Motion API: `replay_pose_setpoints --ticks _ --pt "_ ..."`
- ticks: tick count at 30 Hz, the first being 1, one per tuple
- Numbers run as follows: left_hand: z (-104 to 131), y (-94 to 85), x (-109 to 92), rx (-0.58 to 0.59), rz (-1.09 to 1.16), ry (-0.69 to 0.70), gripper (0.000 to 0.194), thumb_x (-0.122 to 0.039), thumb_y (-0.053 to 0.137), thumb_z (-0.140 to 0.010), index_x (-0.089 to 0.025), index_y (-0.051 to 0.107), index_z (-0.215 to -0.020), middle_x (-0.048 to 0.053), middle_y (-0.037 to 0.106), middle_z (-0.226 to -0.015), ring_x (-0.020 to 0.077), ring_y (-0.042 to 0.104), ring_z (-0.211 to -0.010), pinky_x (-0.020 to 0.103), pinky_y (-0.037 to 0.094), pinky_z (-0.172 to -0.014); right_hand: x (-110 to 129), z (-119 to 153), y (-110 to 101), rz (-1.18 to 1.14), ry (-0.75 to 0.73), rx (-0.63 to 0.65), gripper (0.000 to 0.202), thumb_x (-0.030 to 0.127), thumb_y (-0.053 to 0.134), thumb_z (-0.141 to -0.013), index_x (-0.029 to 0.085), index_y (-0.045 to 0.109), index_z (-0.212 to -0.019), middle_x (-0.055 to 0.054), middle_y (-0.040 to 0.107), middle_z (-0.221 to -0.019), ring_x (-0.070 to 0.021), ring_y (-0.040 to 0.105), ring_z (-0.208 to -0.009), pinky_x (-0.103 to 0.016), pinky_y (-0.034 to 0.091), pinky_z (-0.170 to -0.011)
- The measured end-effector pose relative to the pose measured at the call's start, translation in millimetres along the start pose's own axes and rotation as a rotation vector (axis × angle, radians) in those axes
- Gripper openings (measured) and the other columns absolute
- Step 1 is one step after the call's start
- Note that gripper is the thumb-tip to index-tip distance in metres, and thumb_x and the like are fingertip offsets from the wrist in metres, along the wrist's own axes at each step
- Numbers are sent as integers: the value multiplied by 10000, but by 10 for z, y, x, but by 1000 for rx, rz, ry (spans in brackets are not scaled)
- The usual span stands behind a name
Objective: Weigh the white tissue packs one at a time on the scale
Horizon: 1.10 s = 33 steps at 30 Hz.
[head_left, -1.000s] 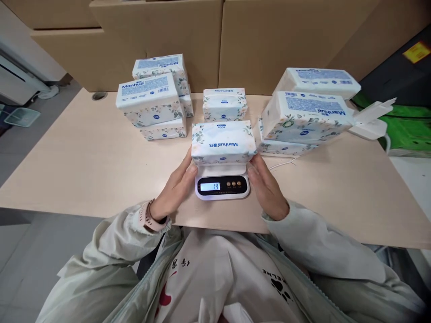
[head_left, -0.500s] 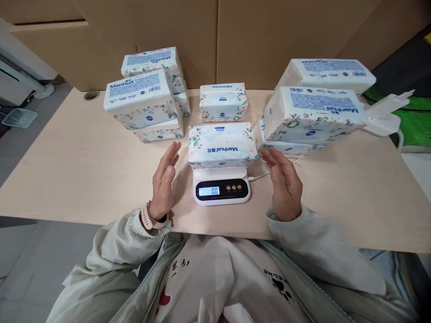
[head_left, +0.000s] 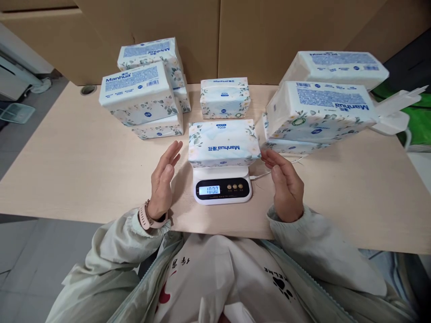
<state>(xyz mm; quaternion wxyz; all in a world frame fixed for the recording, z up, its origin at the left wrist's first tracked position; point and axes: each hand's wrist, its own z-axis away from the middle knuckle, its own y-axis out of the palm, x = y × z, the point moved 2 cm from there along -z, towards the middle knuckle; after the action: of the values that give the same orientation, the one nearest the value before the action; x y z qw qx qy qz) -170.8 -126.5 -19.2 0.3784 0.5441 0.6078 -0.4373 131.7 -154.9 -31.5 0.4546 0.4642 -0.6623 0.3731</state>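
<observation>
A pack of tissues [head_left: 223, 142] with a leaf and flower print rests on the white digital scale [head_left: 222, 197] in front of me. The scale's lit display [head_left: 209, 190] appears to read 100.0. To the left of the pack, my left hand [head_left: 163, 181] is held upright with its fingers stretched out, apart from the pack. My right hand [head_left: 285, 186] is on the other side, open, its fingertips close by the pack's right end; whether they touch it I cannot tell. Neither hand holds anything.
Stacked tissue packs [head_left: 139, 96] stand at the left and more packs [head_left: 323, 107] at the right. A single pack [head_left: 224, 98] stands behind the scale. A white cable [head_left: 261, 176] runs from the scale's right side. Cardboard [head_left: 175, 27] walls the table's back.
The display has gone from 0.0 to about 100.0. The pack stays on the scale and both hands keep nearly the same place. The view has shifted slightly.
</observation>
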Motion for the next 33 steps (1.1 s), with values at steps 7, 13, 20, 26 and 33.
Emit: replay_pose_setpoints --ticks 7,13,20,26,33 --pt "4 -1 4 -12 9 -14 569 -593 533 -1101 -280 621 -1568 110 590 -1649 345 514 -1587 595 414 -1336 2 -14 12 16 30 -8 421 538 644 -1052 302 756 -1382 -78 802 -1390 -299 751 -1323 -567 581 -1197" --pt "0 -4 1 -21 3 -4 569 -598 533 -1097 -278 638 -1557 108 612 -1630 335 546 -1563 561 465 -1305 10 -16 13 10 29 -19 418 538 648 -1050 301 760 -1375 -77 812 -1369 -295 758 -1312 -564 584 -1191" --pt "-2 -8 -8 -16 16 20 530 -570 535 -1111 -302 644 -1555 93 620 -1624 331 559 -1554 549 481 -1294 4 -15 3 -5 19 -9 395 512 655 -1055 313 761 -1380 -71 815 -1363 -294 762 -1305 -565 585 -1182" --pt "1 -7 -10 -15 13 2 526 -554 546 -1104 -300 646 -1553 88 616 -1629 324 555 -1558 536 486 -1291 14 -16 9 23 31 -15 415 545 645 -1049 307 761 -1368 -76 814 -1363 -304 760 -1306 -572 592 -1176" --pt "0 -2 -15 -18 23 -5 532 -569 560 -1095 -286 654 -1537 105 616 -1626 342 551 -1558 560 474 -1299 17 -19 8 7 25 -9 402 532 657 -1046 320 764 -1370 -67 815 -1366 -295 764 -1299 -563 600 -1171"
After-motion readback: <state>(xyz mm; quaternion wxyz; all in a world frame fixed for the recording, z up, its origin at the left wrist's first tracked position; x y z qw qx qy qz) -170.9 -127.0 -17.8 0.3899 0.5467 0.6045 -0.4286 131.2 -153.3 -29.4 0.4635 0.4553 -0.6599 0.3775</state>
